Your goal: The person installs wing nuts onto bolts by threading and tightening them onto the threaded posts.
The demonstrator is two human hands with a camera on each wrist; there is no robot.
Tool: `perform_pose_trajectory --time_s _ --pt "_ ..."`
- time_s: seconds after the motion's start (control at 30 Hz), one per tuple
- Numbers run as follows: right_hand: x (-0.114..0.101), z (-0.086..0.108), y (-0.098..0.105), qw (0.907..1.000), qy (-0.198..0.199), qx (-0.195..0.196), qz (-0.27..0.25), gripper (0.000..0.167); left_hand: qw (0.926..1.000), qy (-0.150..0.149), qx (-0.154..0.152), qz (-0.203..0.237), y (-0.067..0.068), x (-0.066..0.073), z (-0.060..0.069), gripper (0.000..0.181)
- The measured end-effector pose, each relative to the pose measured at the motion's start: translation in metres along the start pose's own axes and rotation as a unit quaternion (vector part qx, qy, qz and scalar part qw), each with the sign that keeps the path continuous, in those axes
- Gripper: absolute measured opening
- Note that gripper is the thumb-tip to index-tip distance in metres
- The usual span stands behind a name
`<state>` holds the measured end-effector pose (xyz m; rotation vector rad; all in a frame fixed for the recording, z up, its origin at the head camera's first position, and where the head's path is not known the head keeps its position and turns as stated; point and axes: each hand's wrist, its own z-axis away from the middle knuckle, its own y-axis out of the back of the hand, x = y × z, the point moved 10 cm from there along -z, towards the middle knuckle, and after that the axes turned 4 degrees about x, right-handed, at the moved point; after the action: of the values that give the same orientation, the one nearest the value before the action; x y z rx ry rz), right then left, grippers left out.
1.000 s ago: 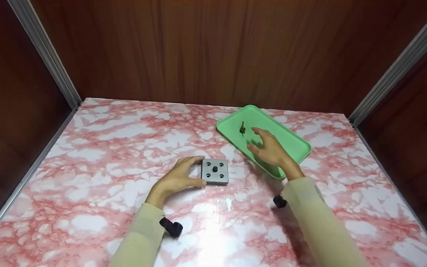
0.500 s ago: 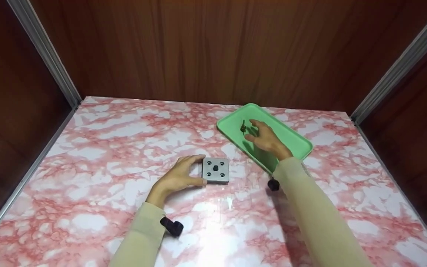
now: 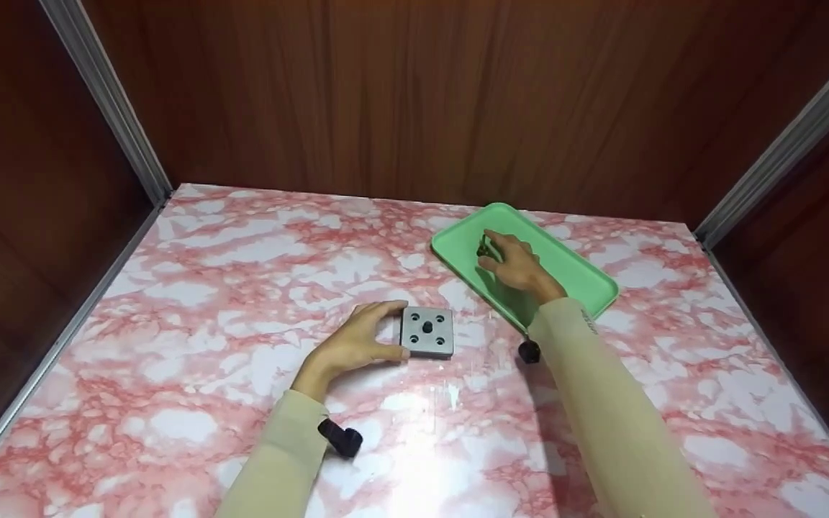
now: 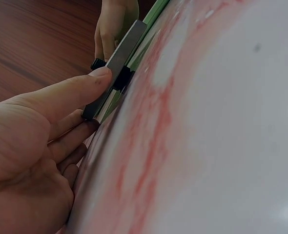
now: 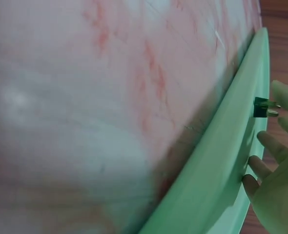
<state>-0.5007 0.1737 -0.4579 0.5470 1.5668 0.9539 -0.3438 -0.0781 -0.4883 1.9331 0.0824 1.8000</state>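
In the head view my left hand (image 3: 357,345) holds a square grey metal plate (image 3: 427,345) by its left side, thumb at the near corner and fingers at the far one. The plate has several holes and a black knob at its centre; in the left wrist view a black block (image 4: 123,79) shows beneath it. My right hand (image 3: 519,266) is over the green tray (image 3: 580,280), thumb and forefinger spread on either side of a small dark piece (image 3: 483,250). In the right wrist view this dark piece (image 5: 260,107) has two brass-coloured prongs, and the fingers look apart from it.
A red-and-white marbled tabletop (image 3: 206,302) lies under everything. Dark wood panels (image 3: 386,101) close off the back and both sides, with metal corner posts (image 3: 109,93). The tray's raised rim runs below my right wrist.
My right hand has moved forward and left over the tray and lowered around the small dark piece. The left hand stays at the plate. The head view has shifted slightly.
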Motion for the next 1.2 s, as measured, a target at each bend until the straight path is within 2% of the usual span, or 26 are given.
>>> perform_pose_trajectory --time_s 0.1,0.3,0.5,0.77,1.0,1.2 --pt "-0.0002 -0.0007 0.0004 1.0 0.003 0.0 0.008 0.065 1.0 -0.003 0.002 0.004 -0.0002 0.0015 -0.0005 0.088" --pt "0.0003 0.0012 0.0014 0.9999 -0.008 -0.004 -0.014 0.06 0.9999 0.005 0.001 0.015 -0.0004 0.002 -0.0001 0.089" --pt "-0.0015 0.0013 0.0036 0.999 0.011 -0.005 -0.043 0.056 0.9999 0.003 0.001 0.017 -0.0007 0.0024 -0.001 0.09" --pt "0.0061 0.001 0.0025 0.9983 -0.003 -0.013 -0.057 0.06 1.0 0.001 0.001 0.009 -0.0006 0.0016 -0.0006 0.089" --pt "0.0011 0.0026 0.0029 0.9981 0.023 -0.011 -0.056 0.063 1.0 0.002 0.002 0.004 0.0004 0.0014 -0.0007 0.088" --pt "0.0036 0.0046 0.0022 0.9978 0.017 -0.014 -0.062 0.063 1.0 0.003 0.004 0.003 0.0001 0.0004 -0.001 0.088"
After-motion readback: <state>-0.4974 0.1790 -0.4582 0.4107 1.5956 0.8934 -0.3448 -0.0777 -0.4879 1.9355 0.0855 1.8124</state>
